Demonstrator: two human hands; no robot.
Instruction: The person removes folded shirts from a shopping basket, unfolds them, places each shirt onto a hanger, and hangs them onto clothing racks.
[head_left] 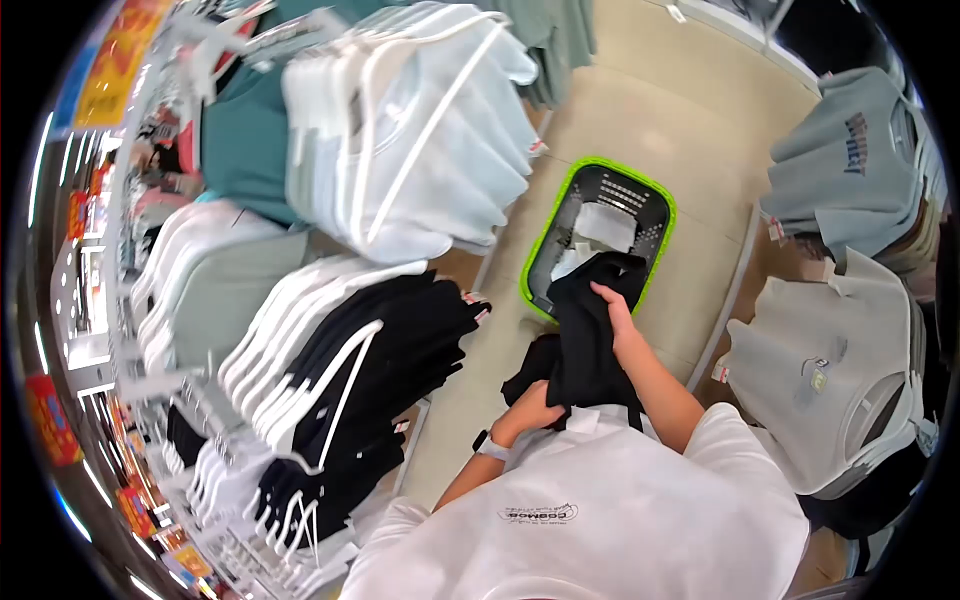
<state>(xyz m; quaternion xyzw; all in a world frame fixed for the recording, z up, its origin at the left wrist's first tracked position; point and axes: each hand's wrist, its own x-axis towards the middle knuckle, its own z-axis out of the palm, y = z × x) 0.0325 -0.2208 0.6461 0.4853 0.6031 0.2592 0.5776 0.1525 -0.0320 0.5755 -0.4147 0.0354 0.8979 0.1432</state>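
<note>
A black garment (582, 345) hangs bunched in front of my body, its far end reaching over the near part of a dark shopping basket (543, 243) with a bright green rim. My left hand (537, 404), with a watch at the wrist, is closed on the garment's near left part. Farther up, my right hand (614, 308) grips its right side, the thumb lying on top. Inside the basket are a pale flat item (606, 227) and a smaller white piece (571, 260). What kind of garment it is, the folds do not show.
Racks of hanging shirts line both sides of the aisle: black shirts (400, 345) and pale blue shirts (450, 150) on the left, grey shirts (800, 350) on the right. The basket stands on the beige tiled floor (660, 100) between them.
</note>
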